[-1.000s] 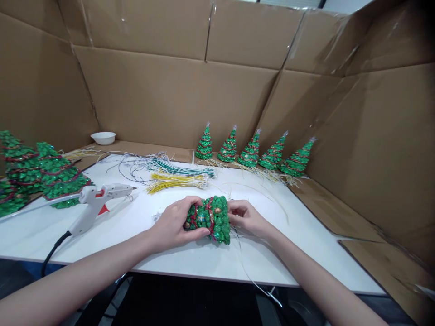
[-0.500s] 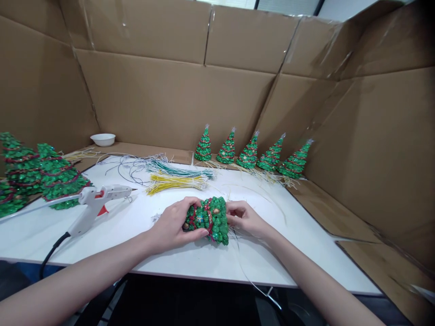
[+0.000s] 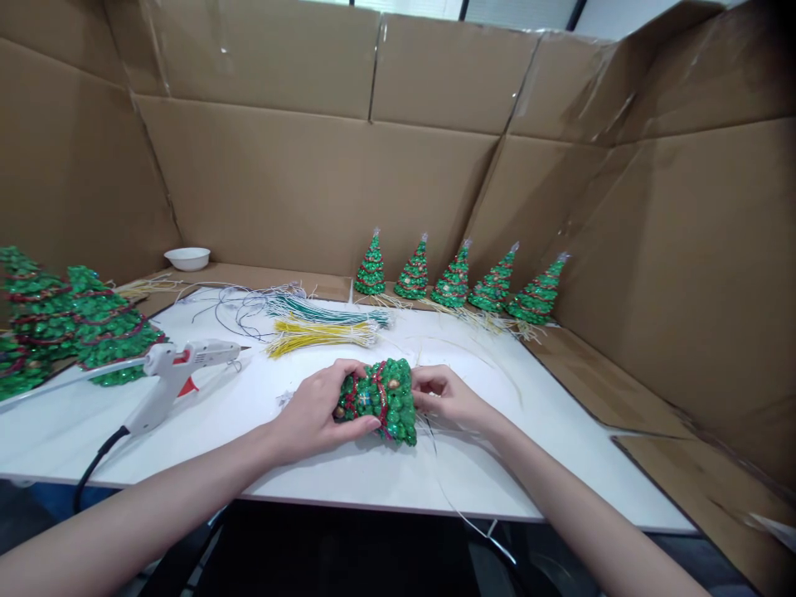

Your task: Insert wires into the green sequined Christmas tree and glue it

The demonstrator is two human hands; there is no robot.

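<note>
Tree (image 3: 384,400) lay sideways, unchanged, gripped by the left hand (image 3: 318,406); right hand (image 3: 455,400) stayed at its base, pinch impossible to tell, work there seemingly unfinished

Held tree (image 3: 398,406) is grn w/ red stripes, gold spots; glue gun (image 3: 155,385) is wht, trigger (image 3: 187,386) red; bowl (image 3: 187,260) wht.
</note>
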